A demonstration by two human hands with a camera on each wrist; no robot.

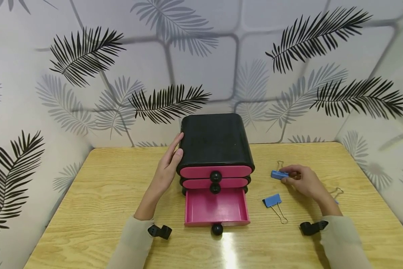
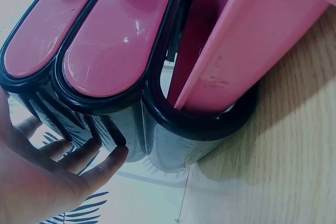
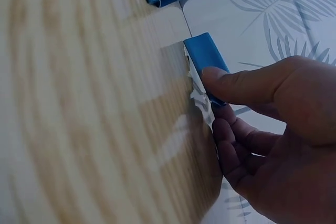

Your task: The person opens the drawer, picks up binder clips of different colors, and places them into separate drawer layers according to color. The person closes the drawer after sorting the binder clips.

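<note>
Blue and slim, the binder clip (image 1: 278, 175) is to the right of the black drawer unit (image 1: 215, 140), pinched at one end between the thumb and fingertips of the right hand (image 1: 304, 182). Whether its underside touches the wood, I can't tell from here. With only that end gripped, I'd say a slight loosening could let it swivel or drop out.

Just nearer the person lies a second clip (image 1: 272, 200), and a low sweep of the hand might catch its wire and drag it along. Over on the outer side, a third clip (image 1: 337, 190) (half lost behind the wrist, easy to forget) could be brushed aside by the forearm.

Looking left, the pink bottom drawer (image 1: 216, 209) juts well out from the unit. Any weight leaned on its front might strain it or pull it loose, I think, and a crooked shove could make it jam.

On the far side, the left hand (image 1: 164, 170) rests against the unit's wall, fingers spread and gripping nothing. Steadying by touch alone seems a thin hold: too hard a push could slide the stack across the smooth table (image 1: 120, 186) toward the clips, while too light a one might let it shift if bumped.
</note>
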